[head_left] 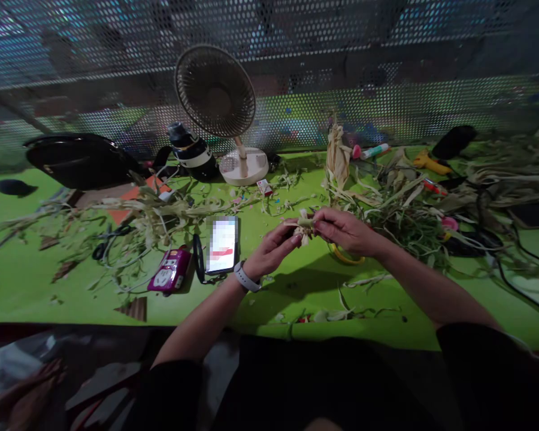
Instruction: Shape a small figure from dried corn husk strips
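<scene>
Between my two hands, above the green table (305, 302), is a small bundle of pale dried husk strips (304, 224) that look like corn husk. My left hand (276, 244), with a light wristband, closes on its left side, thumb along the lower edge. The fingers of my right hand (341, 230) pinch its right end. Below my right hand a yellow ring (348, 256), perhaps a roll of tape, lies partly hidden. Behind the hands stands an upright figure of bound husk (338, 157).
A desk fan (218, 93), a black bottle (192, 151) and a black bag (83, 160) stand at the back. Left of my hands lie a lit phone (223, 245) and a purple device (169, 271). Loose husks (399, 221) and a yellow glue gun (431, 161) are on the right.
</scene>
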The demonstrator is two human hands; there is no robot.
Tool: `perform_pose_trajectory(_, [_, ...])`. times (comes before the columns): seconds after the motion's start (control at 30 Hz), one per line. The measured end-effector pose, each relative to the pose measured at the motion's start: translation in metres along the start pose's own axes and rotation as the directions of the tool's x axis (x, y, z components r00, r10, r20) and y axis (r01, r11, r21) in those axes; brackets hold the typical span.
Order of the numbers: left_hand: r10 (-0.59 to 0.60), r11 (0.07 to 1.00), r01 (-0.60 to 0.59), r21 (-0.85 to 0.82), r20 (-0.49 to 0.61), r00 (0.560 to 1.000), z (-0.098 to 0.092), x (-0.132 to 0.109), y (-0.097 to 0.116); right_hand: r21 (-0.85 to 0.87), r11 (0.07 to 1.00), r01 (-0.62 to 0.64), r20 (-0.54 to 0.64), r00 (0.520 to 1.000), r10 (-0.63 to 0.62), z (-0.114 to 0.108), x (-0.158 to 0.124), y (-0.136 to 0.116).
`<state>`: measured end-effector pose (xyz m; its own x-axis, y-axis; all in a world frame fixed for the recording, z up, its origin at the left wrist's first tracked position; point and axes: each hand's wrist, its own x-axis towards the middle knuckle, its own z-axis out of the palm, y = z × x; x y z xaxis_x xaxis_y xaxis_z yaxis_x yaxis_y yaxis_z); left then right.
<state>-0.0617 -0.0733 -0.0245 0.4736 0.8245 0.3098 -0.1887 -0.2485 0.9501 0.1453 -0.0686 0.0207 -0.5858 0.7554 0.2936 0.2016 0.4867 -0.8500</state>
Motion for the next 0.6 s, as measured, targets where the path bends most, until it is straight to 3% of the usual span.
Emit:
perform_pose_trajectory(0.17, [0.038, 0.999, -0.037, 0.02, -0.035, 0.999, 0.007, -0.002, 0.003, -0.037, 0.999, 0.02, -0.026, 0.999, -0.021, 0.002, 0.0, 0.0])
perform_pose_trajectory(0.43, [0.304, 0.922, -0.274, 0.272, -0.075, 0.95, 0.013, 0.0, 0.0, 0.162, 0.986, -0.028, -0.033, 0.999, 0.034, 0.014, -0.001, 0.005])
perform_pose_trajectory(0.6, [0.313, 0.937, -0.261, 0.233, -0.229, 0.922, 0.02, 0.008, 0.001, 0.2, 0.978, -0.05, -0.072, 0.995, 0.065, 0.024, 0.002, 0.004])
